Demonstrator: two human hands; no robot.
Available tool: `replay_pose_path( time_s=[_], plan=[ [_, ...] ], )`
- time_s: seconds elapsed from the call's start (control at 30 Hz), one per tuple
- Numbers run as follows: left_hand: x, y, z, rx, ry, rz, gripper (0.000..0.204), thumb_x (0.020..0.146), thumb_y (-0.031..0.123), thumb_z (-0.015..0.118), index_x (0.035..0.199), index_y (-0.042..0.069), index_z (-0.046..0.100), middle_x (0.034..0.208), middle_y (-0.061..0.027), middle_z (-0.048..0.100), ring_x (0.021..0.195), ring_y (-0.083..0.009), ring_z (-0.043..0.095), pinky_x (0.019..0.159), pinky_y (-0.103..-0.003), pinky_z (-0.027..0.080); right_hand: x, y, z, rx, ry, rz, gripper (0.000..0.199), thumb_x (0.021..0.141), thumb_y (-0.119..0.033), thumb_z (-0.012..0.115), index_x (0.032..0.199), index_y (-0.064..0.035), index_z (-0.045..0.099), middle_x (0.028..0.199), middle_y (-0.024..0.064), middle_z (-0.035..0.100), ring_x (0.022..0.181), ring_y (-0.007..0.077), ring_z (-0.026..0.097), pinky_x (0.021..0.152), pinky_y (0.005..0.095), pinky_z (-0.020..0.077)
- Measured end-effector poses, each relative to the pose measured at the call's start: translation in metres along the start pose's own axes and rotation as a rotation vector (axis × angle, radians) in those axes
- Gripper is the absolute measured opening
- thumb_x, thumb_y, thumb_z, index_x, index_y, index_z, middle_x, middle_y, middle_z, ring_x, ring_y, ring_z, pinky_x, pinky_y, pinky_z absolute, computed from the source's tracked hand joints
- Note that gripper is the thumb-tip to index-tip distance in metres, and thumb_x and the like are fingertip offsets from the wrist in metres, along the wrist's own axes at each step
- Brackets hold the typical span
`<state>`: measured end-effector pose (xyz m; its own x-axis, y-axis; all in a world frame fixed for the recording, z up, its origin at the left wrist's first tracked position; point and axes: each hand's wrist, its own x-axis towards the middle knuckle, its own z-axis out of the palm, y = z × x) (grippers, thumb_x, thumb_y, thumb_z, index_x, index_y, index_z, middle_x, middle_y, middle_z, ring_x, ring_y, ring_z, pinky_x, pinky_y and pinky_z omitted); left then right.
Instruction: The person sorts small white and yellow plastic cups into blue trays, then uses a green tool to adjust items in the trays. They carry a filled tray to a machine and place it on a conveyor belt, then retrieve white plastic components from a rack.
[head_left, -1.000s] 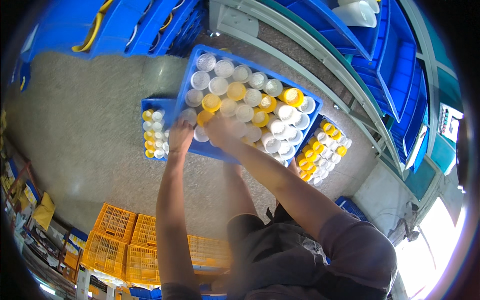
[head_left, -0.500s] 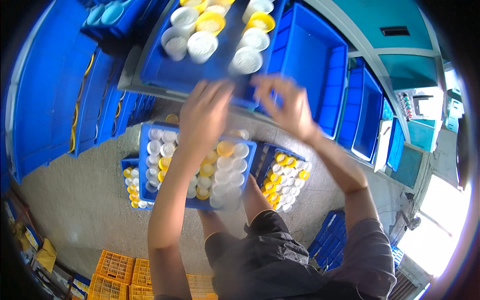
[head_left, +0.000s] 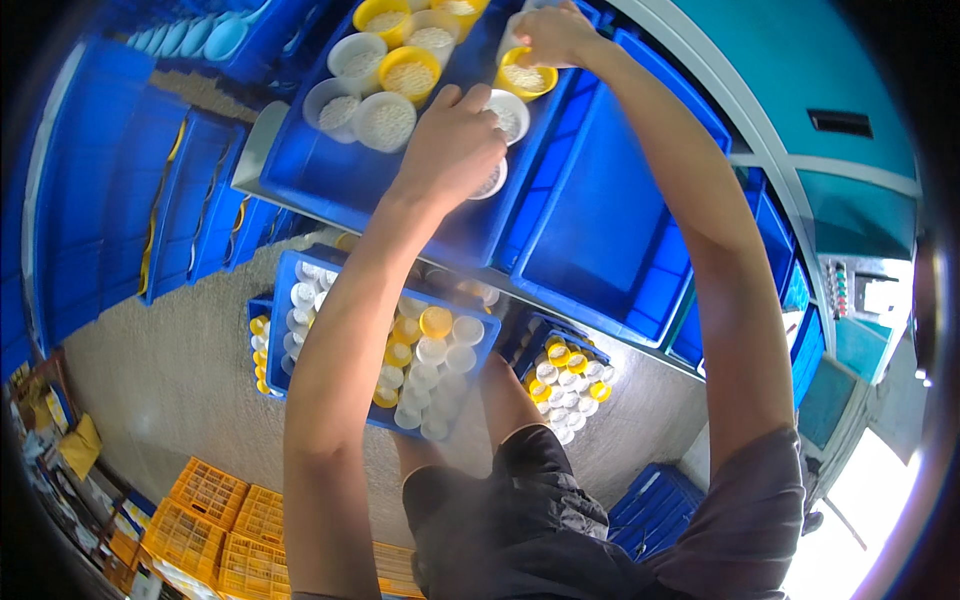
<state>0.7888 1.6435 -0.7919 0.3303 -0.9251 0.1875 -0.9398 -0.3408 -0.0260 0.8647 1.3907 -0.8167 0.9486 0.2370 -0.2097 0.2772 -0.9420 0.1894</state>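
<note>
A blue tray (head_left: 330, 170) holds white cups and yellow cups filled with small white pieces. My left hand (head_left: 455, 150) is closed at the side of a white cup (head_left: 508, 118) in the tray's right row. A second white cup (head_left: 492, 182) shows partly beneath its fingers. Farther up that row, my right hand (head_left: 556, 36) reaches in with bent fingers around the rim of a pale cup, mostly hidden. Just below those fingers sits a yellow cup (head_left: 526, 77). Left of my left hand stand a white cup (head_left: 385, 122) and a yellow cup (head_left: 410, 74).
A bare-bottomed blue bin (head_left: 605, 230) lies right of the tray. Below, another blue crate (head_left: 480, 375) holds several white and yellow cups in front of my legs. Blue bins (head_left: 90, 180) line the left, with light-blue cups (head_left: 226, 40) above. Orange crates (head_left: 205, 490) stand lower left.
Both hands have moved forward from the tray's near edge to the right row of cups. My right hand has gone farther up; the near cups of that row stand differently.
</note>
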Motion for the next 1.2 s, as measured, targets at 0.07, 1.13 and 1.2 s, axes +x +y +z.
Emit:
replay_pose_path(
  time_s=[0.07,1.13,1.2],
  plan=[
    [-0.021,-0.002,-0.021,-0.048,0.164,-0.028,0.012,0.07,0.012,0.064,0.079,0.01,0.071,0.083,0.0006,0.066,0.094,-0.0185,0.055,0.081,-0.032,0.043,-0.002,0.007,0.004,-0.009,-0.001,0.04,0.034,0.067,-0.044,0.072,0.087,-0.0163,0.075,0.089,0.0108,0.072,0.089,0.0312,0.068,0.083,0.0464,0.0523],
    [-0.584,-0.01,0.124,-0.161,-0.123,-0.251,0.011,0.072,0.012,0.065,0.08,0.006,0.07,0.078,-0.0005,0.06,0.09,-0.0175,0.055,0.075,-0.035,0.042,-0.026,-0.588,0.105,0.317,0.004,-0.069,0.019,0.078,-0.015,0.059,0.089,-0.0142,0.075,0.095,0.0057,0.07,0.113,0.0289,0.056,0.113,0.0533,0.0236],
    [-0.59,-0.011,0.122,-0.111,-0.176,-0.213,0.01,0.072,0.012,0.064,0.078,0.006,0.07,0.081,-0.0012,0.062,0.091,-0.018,0.055,0.076,-0.034,0.042,-0.016,-0.594,0.109,0.333,0.082,-0.104,0.02,0.078,-0.016,0.059,0.09,-0.0152,0.076,0.094,0.0058,0.07,0.113,0.0288,0.056,0.114,0.0544,0.0224]
  ],
)
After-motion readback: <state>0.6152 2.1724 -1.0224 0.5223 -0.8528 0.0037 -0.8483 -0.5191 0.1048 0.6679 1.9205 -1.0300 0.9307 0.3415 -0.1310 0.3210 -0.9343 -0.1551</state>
